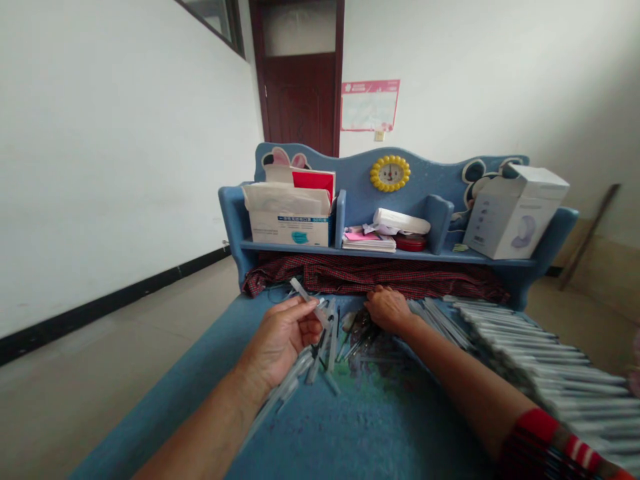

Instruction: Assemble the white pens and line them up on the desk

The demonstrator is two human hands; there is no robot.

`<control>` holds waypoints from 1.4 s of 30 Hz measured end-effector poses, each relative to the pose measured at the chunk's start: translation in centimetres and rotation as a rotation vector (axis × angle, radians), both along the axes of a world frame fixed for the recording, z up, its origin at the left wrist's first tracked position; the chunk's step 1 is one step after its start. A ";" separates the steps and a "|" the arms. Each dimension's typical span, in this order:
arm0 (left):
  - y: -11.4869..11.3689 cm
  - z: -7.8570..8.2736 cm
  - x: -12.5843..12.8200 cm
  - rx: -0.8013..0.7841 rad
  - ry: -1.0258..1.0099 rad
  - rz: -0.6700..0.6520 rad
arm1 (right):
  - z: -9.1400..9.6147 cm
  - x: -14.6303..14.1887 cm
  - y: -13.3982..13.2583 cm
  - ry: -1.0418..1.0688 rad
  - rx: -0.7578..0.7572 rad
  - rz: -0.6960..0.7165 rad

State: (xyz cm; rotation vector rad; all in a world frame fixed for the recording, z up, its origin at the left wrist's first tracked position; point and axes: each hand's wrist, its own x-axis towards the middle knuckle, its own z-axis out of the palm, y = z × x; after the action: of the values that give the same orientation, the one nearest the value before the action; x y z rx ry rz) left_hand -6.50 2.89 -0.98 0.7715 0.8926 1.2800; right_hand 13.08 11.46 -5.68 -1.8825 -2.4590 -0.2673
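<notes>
My left hand [285, 340] pinches a slim translucent plastic tube [301, 291] between thumb and fingers, its far end tilted up to the left. Beneath and beside that hand lies a loose heap of similar clear tubes [332, 343] on the blue desk. My right hand [389, 309] reaches to the back of the desk, fingers curled down at a pile of thin dark and metallic sticks [361, 333]. Whatever is in its fingertips is hidden. Right of that wrist lie more slender grey tubes [440, 320].
Long rows of whitish tubes [555, 373] cover the desk's right side. A checked cloth [350, 273] lies bunched below the blue shelf [300, 248]. The shelf carries a mask carton [265, 228], papers [367, 244], a red round tin [411, 244] and a white box [505, 217].
</notes>
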 end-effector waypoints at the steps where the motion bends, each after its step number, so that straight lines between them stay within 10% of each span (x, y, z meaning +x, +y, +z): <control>1: 0.0 0.0 0.0 0.000 0.004 0.000 | 0.0 0.0 0.1 -0.003 -0.002 -0.003; 28: 0.3 -0.6 0.1 0.005 0.105 -0.046 | -0.1 -0.6 -7.5 0.073 0.059 0.072; 42: 0.2 -0.5 0.2 0.017 0.125 -0.050 | 0.4 3.6 -2.2 -0.013 -0.002 -0.005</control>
State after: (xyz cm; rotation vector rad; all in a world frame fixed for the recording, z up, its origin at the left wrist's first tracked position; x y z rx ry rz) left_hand -6.32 3.06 -1.52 0.8892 0.9577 1.2066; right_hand 16.64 9.22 -5.27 -1.8936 -2.4643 -0.2774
